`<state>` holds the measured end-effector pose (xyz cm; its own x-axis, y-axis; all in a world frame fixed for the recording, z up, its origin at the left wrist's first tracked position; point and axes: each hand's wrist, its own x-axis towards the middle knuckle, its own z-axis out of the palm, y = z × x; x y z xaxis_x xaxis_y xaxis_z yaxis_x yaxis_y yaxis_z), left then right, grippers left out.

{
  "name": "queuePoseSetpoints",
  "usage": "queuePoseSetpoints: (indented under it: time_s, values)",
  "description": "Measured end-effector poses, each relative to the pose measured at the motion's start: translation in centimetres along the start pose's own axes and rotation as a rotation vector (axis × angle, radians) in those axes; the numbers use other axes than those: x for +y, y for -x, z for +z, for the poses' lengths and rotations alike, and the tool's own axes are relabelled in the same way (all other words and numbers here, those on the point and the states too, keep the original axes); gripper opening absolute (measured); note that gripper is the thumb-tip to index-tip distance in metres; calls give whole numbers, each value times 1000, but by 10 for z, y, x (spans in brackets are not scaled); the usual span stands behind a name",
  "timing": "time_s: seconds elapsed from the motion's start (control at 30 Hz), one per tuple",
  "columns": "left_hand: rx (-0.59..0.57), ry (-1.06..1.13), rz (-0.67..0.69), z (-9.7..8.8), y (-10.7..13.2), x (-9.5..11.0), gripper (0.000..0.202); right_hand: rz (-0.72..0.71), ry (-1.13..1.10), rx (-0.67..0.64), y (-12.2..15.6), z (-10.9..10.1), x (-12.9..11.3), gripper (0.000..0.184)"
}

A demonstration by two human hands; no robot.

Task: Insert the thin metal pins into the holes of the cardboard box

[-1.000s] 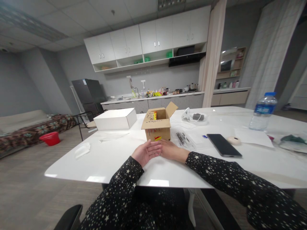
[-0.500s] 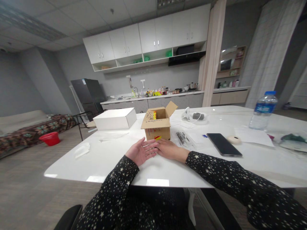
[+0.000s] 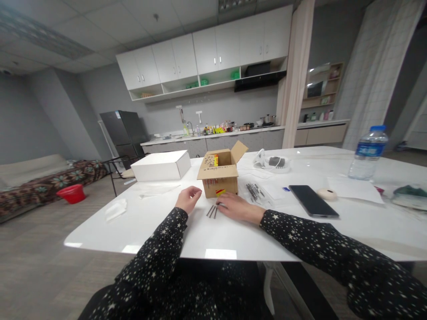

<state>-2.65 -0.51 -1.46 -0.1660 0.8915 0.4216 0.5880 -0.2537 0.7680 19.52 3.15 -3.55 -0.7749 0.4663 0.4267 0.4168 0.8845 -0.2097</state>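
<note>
On the white table (image 3: 253, 235), several long dark screws (image 3: 211, 211) lie side by side between my two hands. My left hand (image 3: 188, 200) is raised just left of them, its fingers curled towards the thumb, with nothing visible in it. My right hand (image 3: 237, 208) rests on the table to their right, palm down and fingers bent. A bit of grey metal, seemingly another screw, shows under its fingertips; the rest is covered by the hand. Directly behind the hands stands an opened cardboard box (image 3: 220, 186), flaps folded out, with a red and yellow label.
Right of the box lies a clear bag of screws (image 3: 255, 192). Farther right are a black phone (image 3: 313, 201), a round beige case (image 3: 327, 194) and a water bottle (image 3: 368, 153). A white box (image 3: 162, 165) and crumpled plastic (image 3: 116, 210) are on the left; a white corded device (image 3: 273, 163) sits behind.
My left hand has turned from open and palm up to curled, and shifted left. The screws on the table now show. My right hand stays near the box, its fingers more bent.
</note>
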Motion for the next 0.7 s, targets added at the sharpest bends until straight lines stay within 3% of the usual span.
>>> queuePoseSetpoints:
  time_s: [0.13,0.3,0.43,0.7]
  values:
    - [-15,-335,157,5,-2,-17,14,138,-295,71,-2,0,0,24]
    - [-68,-493,254,8,2,-23,14,362,-818,137,-13,7,4,30]
    - [-105,-535,256,8,7,-27,15,577,-1249,101,-18,8,7,45]
    - [-150,-549,267,9,12,-23,15,655,-1467,75,-15,1,8,57]
